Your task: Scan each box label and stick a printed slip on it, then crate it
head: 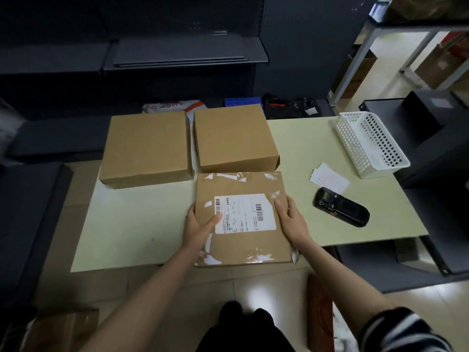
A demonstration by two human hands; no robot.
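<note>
Your two hands hold the labelled box point(243, 219) at the near edge of the pale table point(132, 224), one hand on each side of it. Your left hand point(200, 228) grips the box's left edge, thumb lying across the top and reaching the left barcode of the white shipping label point(245, 213). Your right hand point(291, 219) clasps the right edge, thumb on top just beside the label's right end, the other fingers wrapped out of sight over the side. The box sits flat, its near edge overhanging the table slightly (torn tape scraps show at its corners).

To the right of your right hand, apart from it, the black handheld scanner point(341, 210) lies on the table. Just beyond it rest the white printed slips point(328, 177) in a small loose pile. Farther right stands the white perforated basket point(370, 142), near the table's far right corner.

Behind the labelled box, almost touching its far edge, is a plain brown box point(234, 137); a second plain brown box point(146, 146) sits to its left, a narrow gap between them. Past the table stand dark shelves point(177, 54).
</note>
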